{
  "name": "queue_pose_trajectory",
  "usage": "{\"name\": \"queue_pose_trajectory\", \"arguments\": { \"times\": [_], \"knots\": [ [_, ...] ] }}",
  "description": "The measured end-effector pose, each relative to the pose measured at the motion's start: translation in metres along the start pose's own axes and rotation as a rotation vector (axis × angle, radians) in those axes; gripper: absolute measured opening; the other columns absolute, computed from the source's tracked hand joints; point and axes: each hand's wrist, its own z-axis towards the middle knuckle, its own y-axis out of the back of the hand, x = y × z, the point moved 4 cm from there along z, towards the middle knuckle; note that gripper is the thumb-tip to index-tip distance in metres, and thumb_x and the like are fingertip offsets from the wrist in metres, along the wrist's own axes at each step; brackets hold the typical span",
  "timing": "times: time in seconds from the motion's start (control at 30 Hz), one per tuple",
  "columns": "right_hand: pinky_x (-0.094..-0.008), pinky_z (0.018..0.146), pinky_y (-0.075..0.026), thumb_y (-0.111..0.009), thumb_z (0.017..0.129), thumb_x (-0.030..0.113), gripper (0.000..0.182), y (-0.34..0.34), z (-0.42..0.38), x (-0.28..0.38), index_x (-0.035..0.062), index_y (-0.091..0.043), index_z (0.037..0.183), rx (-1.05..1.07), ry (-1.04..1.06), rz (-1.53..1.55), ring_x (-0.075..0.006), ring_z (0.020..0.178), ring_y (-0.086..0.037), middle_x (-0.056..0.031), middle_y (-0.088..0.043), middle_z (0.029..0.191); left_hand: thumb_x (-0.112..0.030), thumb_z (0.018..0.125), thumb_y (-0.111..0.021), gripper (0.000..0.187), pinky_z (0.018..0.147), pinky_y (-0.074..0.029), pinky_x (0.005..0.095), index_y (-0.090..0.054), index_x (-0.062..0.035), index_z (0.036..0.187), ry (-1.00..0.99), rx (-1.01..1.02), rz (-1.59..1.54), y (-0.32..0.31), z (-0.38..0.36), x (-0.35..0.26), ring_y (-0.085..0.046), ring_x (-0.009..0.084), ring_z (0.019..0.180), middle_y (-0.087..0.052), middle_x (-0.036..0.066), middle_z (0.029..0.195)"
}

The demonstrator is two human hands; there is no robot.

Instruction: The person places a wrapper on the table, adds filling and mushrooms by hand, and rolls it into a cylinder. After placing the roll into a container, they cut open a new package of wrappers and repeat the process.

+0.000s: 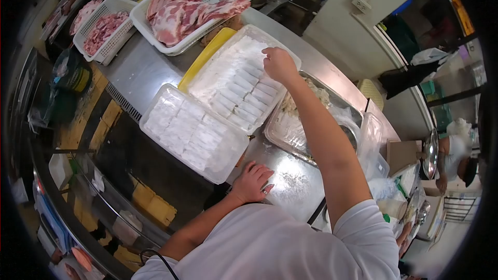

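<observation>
My right hand (280, 66) reaches over the far right part of a white plastic tray (249, 32). Its fingers are curled together, and whatever they may hold is hidden. Below it in the tray, pale rolls (239, 89) lie in rows on a bed of white powder. My left hand (252, 182) rests on the steel counter with its fingers spread, near the corner of a second container (220, 172). Rows of powder-dusted white pieces (189, 127) fill that container. To the right of the trays, a metal pan (290, 148) holds a pale, lumpy mixture (308, 98).
Behind the trays, a white basket (140, 18) holds a large cut of raw meat (181, 13); a smaller basket (116, 46) holds meat pieces. A yellow board (210, 54) shows under the tray. Plastic bags (371, 140) lie at right. Other people are at the edges.
</observation>
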Motion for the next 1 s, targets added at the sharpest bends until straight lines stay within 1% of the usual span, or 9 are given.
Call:
{"name": "queue_pose_trajectory", "arguments": {
  "times": [0.07,0.13,0.3,0.43,0.63,0.8,0.9,0.97,1.0],
  "knots": [
    [-0.0486,0.096,-0.060,-0.071,0.092,0.016,0.031,0.027,-0.042,0.013,0.0035,-0.082,0.119,-0.144,0.067,0.128,-0.0417,0.106,-0.075,-0.0250,-0.078,0.111,-0.030,0.089,-0.079,0.047,0.123,-0.037,0.0556,-0.070,-0.0071,0.129,-0.018,-0.014,-0.006,0.002,0.001,-0.001,-0.063,0.0312,0.128,-0.069,0.011,0.129],
    [-0.0486,0.089,-0.059,-0.077,0.093,0.020,0.028,0.044,-0.104,0.024,0.0016,-0.082,0.113,-0.183,-0.013,0.200,-0.0412,0.098,-0.075,-0.0244,-0.078,0.105,-0.030,0.087,-0.079,0.048,0.122,-0.037,0.0566,-0.070,-0.0076,0.129,-0.027,-0.023,-0.034,0.001,0.001,0.000,-0.062,0.0325,0.129,-0.069,0.011,0.128],
    [-0.0454,0.081,-0.058,-0.081,0.091,0.021,0.021,0.028,-0.285,0.014,0.0015,-0.082,0.099,-0.091,-0.245,0.353,-0.0374,0.090,-0.074,-0.0192,-0.076,0.096,-0.033,0.090,-0.076,0.048,0.123,-0.035,0.0580,-0.069,-0.0080,0.130,-0.037,0.012,0.036,-0.008,-0.004,0.005,-0.061,0.0317,0.131,-0.069,0.011,0.129],
    [-0.0403,0.080,-0.060,-0.081,0.094,0.015,0.017,0.003,-0.410,0.004,0.0003,-0.082,0.100,-0.023,-0.475,0.348,-0.0312,0.087,-0.076,-0.0185,-0.077,0.102,-0.028,0.088,-0.078,0.046,0.122,-0.036,0.0599,-0.069,-0.0086,0.129,-0.072,0.019,0.078,-0.009,-0.006,0.002,-0.061,0.0337,0.129,-0.069,0.011,0.129],
    [-0.0428,0.086,-0.060,-0.079,0.096,0.017,0.020,0.003,-0.508,0.016,0.0007,-0.081,0.107,-0.113,-0.652,0.385,-0.0332,0.096,-0.075,-0.0187,-0.075,0.106,-0.021,0.089,-0.078,0.043,0.120,-0.036,0.0602,-0.069,-0.0061,0.128,-0.140,-0.020,0.061,-0.016,0.002,-0.013,-0.063,0.0364,0.124,-0.070,0.013,0.125],
    [-0.0441,0.083,-0.061,-0.077,0.096,0.015,0.018,0.024,-0.561,-0.003,0.0037,-0.081,0.110,-0.368,-0.760,0.200,-0.0359,0.091,-0.075,-0.0193,-0.077,0.107,-0.017,0.088,-0.079,0.038,0.116,-0.039,0.0580,-0.072,-0.0044,0.123,-0.255,0.049,-0.095,-0.036,0.024,-0.072,-0.063,0.0387,0.122,-0.071,0.015,0.121],
    [-0.0486,0.090,-0.059,-0.078,0.094,0.016,0.022,0.054,-0.608,-0.037,0.0013,-0.080,0.110,-0.600,-0.843,-0.038,-0.0393,0.099,-0.073,-0.0202,-0.075,0.104,-0.015,0.088,-0.079,0.037,0.115,-0.042,0.0565,-0.072,-0.0040,0.123,-0.271,0.088,-0.162,-0.055,0.022,-0.091,-0.063,0.0388,0.120,-0.071,0.015,0.119],
    [-0.0508,0.093,-0.058,-0.078,0.093,0.017,0.024,0.079,-0.635,-0.051,0.0006,-0.080,0.111,-0.617,-0.995,-0.203,-0.0418,0.104,-0.071,-0.0214,-0.073,0.101,-0.014,0.088,-0.079,0.037,0.114,-0.043,0.0558,-0.072,-0.0040,0.123,-0.297,0.121,-0.160,-0.060,0.017,-0.099,-0.063,0.0389,0.119,-0.071,0.016,0.119],
    [-0.0509,0.093,-0.058,-0.079,0.093,0.018,0.024,0.083,-0.648,-0.059,0.0011,-0.080,0.110,-0.526,-1.035,-0.230,-0.0421,0.105,-0.071,-0.0217,-0.073,0.101,-0.013,0.088,-0.079,0.037,0.113,-0.043,0.0555,-0.072,-0.0040,0.123,-0.309,0.136,-0.157,-0.061,0.014,-0.102,-0.064,0.0390,0.119,-0.071,0.016,0.119]
  ]
}}
